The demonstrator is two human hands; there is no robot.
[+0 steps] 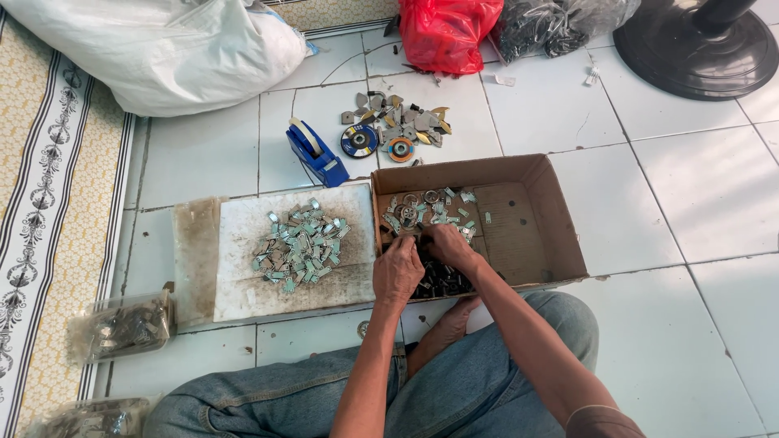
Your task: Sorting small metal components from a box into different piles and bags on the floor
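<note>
I see both hands, left hand (397, 272) and right hand (449, 246), in the cardboard box (560, 235), fingers curled together over dark metal parts (442, 280).

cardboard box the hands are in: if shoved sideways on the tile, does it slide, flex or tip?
The cardboard box would probably slide: it sits flat on smooth floor tiles. Tipping looks unlikely, being low and wide. Its thin walls may flex, with flaps folded open. Both the left hand and right hand rest inside.
</note>
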